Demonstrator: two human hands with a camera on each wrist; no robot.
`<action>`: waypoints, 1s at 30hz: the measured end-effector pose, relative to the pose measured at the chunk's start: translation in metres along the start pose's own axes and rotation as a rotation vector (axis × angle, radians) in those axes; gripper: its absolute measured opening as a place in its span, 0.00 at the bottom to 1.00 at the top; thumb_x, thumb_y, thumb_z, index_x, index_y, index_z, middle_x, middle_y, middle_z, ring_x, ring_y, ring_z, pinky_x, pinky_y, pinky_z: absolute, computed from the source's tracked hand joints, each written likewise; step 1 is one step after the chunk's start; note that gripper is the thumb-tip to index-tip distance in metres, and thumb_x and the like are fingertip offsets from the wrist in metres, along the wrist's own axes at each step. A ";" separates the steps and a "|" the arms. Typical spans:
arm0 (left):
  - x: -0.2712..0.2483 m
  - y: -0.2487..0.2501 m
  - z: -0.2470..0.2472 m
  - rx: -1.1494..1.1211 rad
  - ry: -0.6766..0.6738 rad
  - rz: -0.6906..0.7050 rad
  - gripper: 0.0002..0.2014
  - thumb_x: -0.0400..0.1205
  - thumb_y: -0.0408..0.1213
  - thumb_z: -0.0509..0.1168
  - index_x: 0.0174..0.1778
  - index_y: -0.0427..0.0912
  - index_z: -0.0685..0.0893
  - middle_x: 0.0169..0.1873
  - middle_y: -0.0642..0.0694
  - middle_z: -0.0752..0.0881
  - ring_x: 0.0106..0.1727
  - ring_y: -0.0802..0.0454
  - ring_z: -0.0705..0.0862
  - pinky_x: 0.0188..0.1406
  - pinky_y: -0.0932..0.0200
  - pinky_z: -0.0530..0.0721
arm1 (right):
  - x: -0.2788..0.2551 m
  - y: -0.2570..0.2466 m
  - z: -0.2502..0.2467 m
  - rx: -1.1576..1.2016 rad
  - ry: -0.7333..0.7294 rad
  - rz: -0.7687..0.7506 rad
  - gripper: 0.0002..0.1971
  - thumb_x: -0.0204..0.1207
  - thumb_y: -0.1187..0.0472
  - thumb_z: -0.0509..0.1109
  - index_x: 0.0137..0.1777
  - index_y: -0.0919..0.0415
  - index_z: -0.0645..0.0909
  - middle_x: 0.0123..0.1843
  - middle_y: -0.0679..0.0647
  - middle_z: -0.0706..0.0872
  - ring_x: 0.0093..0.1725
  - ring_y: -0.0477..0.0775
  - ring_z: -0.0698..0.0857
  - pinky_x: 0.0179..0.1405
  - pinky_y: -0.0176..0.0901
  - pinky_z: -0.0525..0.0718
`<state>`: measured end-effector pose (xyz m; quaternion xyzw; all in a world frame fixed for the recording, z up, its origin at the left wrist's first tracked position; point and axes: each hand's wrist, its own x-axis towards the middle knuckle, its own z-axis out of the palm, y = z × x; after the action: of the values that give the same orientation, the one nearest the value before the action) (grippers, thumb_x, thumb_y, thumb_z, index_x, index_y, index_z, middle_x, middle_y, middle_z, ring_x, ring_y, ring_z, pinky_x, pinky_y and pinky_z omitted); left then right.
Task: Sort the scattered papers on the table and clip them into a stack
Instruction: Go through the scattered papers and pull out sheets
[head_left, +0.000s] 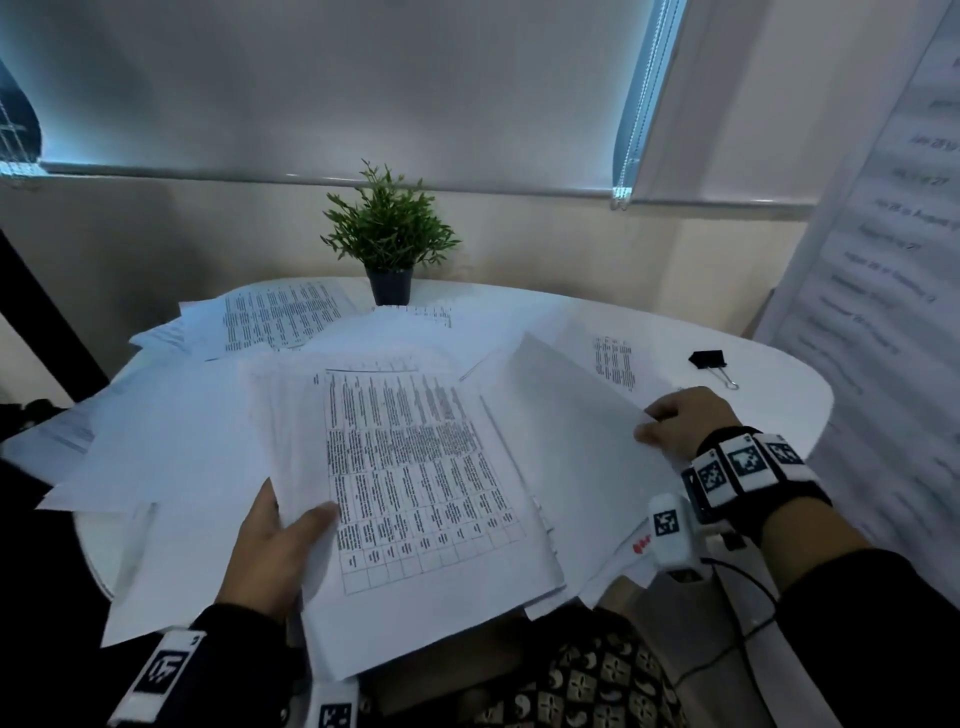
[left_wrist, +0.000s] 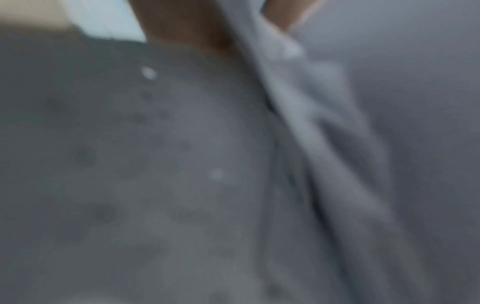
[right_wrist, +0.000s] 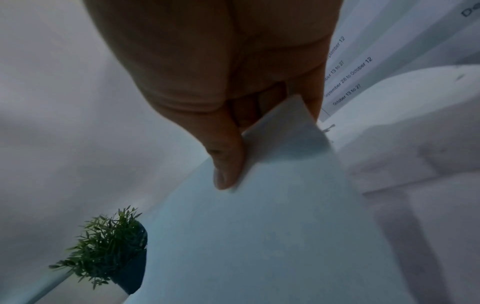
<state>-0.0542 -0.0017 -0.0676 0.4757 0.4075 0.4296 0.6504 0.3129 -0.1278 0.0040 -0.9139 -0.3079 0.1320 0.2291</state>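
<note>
The gathering step is in hand: the left hand (head_left: 275, 551) grips the near corner of a bundle (head_left: 415, 499) of sheets, thumb on top, while the right hand (head_left: 680, 421) pinches the edge of a blank sheet (head_left: 566, 431) lifted beside that bundle. Next, I judge, the sheet must go squarely onto the bundle, more loose papers (head_left: 270, 317) beyond the left hand collected, then the clip (head_left: 709, 359), just beyond the right hand, fetched.

The left hand (left_wrist: 187, 26) sits at the top edge, heavily blurred, with a bundle of white papers (left_wrist: 306, 115) running down from between its fingers; just left of them a grey sheet (left_wrist: 130, 164) shows faint dark print smudges
</note>
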 end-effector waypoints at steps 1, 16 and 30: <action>0.000 -0.001 0.002 0.011 -0.006 0.008 0.17 0.81 0.20 0.60 0.61 0.41 0.81 0.54 0.37 0.88 0.53 0.38 0.87 0.61 0.42 0.80 | -0.001 0.000 -0.001 -0.014 0.013 -0.005 0.07 0.69 0.61 0.77 0.46 0.61 0.89 0.41 0.56 0.86 0.42 0.54 0.81 0.44 0.38 0.75; -0.003 -0.012 0.012 0.114 0.020 -0.024 0.17 0.84 0.21 0.58 0.68 0.35 0.76 0.56 0.37 0.85 0.55 0.40 0.84 0.56 0.50 0.79 | -0.155 -0.125 0.033 -0.206 0.324 -0.852 0.13 0.70 0.64 0.65 0.52 0.53 0.85 0.46 0.52 0.90 0.45 0.61 0.86 0.37 0.48 0.84; 0.002 -0.016 0.005 0.096 -0.026 -0.054 0.20 0.76 0.25 0.71 0.63 0.41 0.79 0.53 0.37 0.89 0.52 0.34 0.88 0.53 0.36 0.86 | -0.136 -0.116 0.078 0.293 -0.389 -0.612 0.16 0.78 0.49 0.68 0.64 0.52 0.82 0.57 0.46 0.85 0.48 0.47 0.84 0.53 0.41 0.77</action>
<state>-0.0466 -0.0042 -0.0823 0.5010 0.4318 0.3855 0.6434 0.1188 -0.1041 0.0084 -0.6954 -0.5817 0.2712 0.3234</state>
